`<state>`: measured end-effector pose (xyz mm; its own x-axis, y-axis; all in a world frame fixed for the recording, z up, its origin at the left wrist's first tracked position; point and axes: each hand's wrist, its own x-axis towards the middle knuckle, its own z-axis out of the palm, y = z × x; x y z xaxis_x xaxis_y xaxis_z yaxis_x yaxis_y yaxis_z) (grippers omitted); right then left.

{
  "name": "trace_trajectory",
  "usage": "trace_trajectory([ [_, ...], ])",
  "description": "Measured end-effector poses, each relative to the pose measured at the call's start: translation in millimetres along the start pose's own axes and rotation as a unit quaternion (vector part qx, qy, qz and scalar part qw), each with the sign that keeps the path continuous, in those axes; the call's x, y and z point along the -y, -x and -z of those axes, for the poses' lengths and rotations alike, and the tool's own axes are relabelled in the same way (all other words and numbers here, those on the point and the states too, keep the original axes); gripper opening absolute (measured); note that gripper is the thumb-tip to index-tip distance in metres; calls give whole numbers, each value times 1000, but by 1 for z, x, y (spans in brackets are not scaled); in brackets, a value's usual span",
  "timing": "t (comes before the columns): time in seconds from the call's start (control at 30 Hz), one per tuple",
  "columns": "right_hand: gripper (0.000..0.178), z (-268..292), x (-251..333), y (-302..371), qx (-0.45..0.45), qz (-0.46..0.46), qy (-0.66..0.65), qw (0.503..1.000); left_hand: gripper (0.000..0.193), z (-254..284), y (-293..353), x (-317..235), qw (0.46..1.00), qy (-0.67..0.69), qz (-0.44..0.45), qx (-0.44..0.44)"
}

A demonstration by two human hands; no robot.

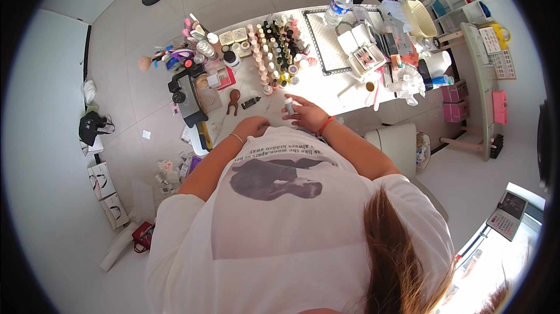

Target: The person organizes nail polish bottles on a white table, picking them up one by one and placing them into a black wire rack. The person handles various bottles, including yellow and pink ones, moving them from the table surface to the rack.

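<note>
Right hand (307, 116): raised over the near edge of the tabletop (266, 103), pinching a small grey bottle with a white cap (289, 106) between thumb and fingers; bottle roughly upright, just in front of the person's white shirt (280, 220). Red band (325, 125) on that wrist. Left hand (254, 128): close against the shirt at the near edge, to the left of the right hand and apart from it; fingers curled inward and partly hidden, so cannot tell whether they grip anything. Pale bracelet (237, 138) on that wrist.

Nearest items: a small dark bottle (251, 103) lies on its side on the tabletop, between the two hands and a little farther off. Just left of it, a brown forked object (233, 101), kind unclear.

Farther, mid-tabletop: a close-packed group of small bottles (273, 52) in rows, with pink, pale and black caps. Left of the group: a jar with a black lid (231, 59) and a red-edged box (221, 78). Right of the group: a white mat with a dark lacy border (318, 37), a clear water bottle (338, 9) near the far edge, and an open white case (364, 56).
</note>
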<state>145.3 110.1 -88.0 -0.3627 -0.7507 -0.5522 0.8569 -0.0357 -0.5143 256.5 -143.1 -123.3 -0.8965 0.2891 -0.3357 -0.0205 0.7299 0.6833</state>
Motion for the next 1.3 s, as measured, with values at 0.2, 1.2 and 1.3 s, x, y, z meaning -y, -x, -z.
trace_trajectory([
  [0.2, 46, 19, 27, 12, -152, 63, 40, 986, 20, 22, 37, -19, 982, 120, 64, -129],
  [1.2, 31, 35, 49, -53, -374, 265, 453, 765, 39, 48, 20, -36, 955, -53, 119, -265],
  [1.3, 28, 37, 46, -52, -372, 286, 431, 771, 40, 46, 9, -36, 956, -95, 137, -241],
])
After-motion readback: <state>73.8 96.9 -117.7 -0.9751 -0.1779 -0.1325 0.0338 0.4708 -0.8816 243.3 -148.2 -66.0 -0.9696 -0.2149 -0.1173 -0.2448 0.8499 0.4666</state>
